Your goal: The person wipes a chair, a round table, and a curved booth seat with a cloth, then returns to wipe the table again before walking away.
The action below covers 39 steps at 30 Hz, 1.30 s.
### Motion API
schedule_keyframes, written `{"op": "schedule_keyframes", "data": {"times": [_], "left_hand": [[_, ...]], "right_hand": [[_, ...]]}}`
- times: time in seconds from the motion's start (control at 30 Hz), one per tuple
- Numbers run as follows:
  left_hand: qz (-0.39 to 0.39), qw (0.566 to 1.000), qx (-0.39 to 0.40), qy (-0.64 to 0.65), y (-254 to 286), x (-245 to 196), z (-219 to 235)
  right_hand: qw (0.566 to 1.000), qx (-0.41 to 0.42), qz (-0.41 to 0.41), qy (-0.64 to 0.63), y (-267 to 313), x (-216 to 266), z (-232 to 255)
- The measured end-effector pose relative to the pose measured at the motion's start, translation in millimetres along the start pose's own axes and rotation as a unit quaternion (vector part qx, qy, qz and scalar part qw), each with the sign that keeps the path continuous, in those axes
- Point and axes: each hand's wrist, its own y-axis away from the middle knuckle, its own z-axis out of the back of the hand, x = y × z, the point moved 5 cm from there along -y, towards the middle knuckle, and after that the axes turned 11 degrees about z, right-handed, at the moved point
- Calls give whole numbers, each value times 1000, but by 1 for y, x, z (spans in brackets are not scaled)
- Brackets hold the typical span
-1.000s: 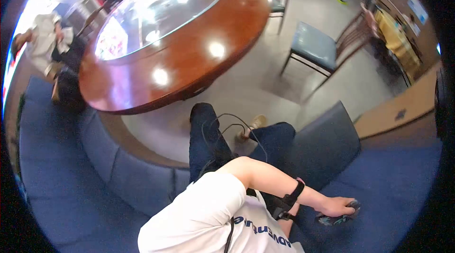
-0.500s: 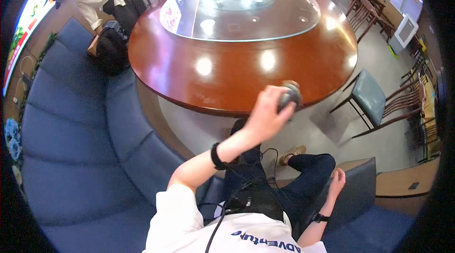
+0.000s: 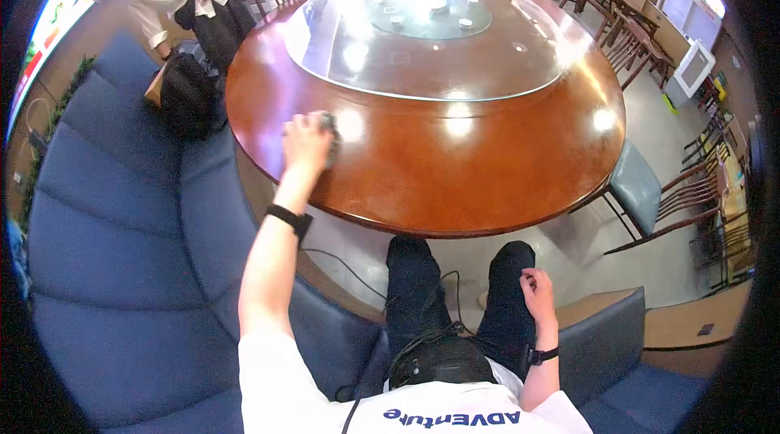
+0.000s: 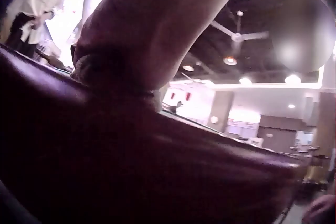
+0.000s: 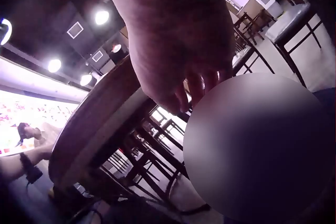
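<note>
1. Pressing down on the round wooden table [image 3: 487,166], the left hand [image 3: 307,141] covers a small grey cloth-like object [image 3: 329,135] with fingers curved over it; the object lies on the bare wood near the table's near-left edge, just outside the glass turntable [image 3: 422,36].
2. The right hand [image 3: 538,286] rests on the person's right knee, fingers loosely curled, holding nothing.
3. The table's curved rim overhangs the knees; a blue curved sofa [image 3: 106,255] wraps the left side, and a narrow strip of floor runs between sofa and table.
4. To the right, a teal-seated chair [image 3: 638,182] stands just beside the rim, with grey floor open around it; a black bag [image 3: 188,93] sits on the sofa at the far left.
5. The white shirt [image 3: 447,414] reads "ADVENTURE" in blue, upside down to the head view.
</note>
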Motion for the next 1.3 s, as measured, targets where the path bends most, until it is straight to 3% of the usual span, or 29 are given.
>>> {"op": "schedule_keyframes", "data": {"times": [0.1,0.13,0.33,0.43,0.53,0.6,0.67,0.8,0.9,1.07,1.2,1.3], "left_hand": [[183,980,17,-75,-34,87,-18],[222,971,20,-88,-35,92,-16],[131,989,42,-50,-18,48,-1],[86,995,55,-19,1,15,5],[55,996,73,-9,27,-33,17],[45,995,88,6,45,-70,31],[0,998,60,26,64,-110,38],[-66,992,88,63,104,-209,56],[-156,975,99,125,136,-296,72],[-307,918,114,223,190,-448,102],[-459,852,89,235,220,-527,89],[-430,867,124,220,209,-543,87]], "right_hand": [[1000,7,8,22,8,-7,2],[1000,1,6,19,10,-8,3],[996,-51,-30,-66,30,-32,-8],[998,-37,9,-46,15,-32,-10],[995,-12,6,-98,0,-39,-30],[995,33,68,-63,-8,-30,-43],[987,101,81,-99,-9,-21,-55],[974,138,86,-157,17,-55,-88],[972,195,75,-106,37,-88,-99],[976,177,72,-101,47,-76,-72],[974,181,27,-136,52,-85,-64],[976,153,14,-155,56,-86,-58]]}}
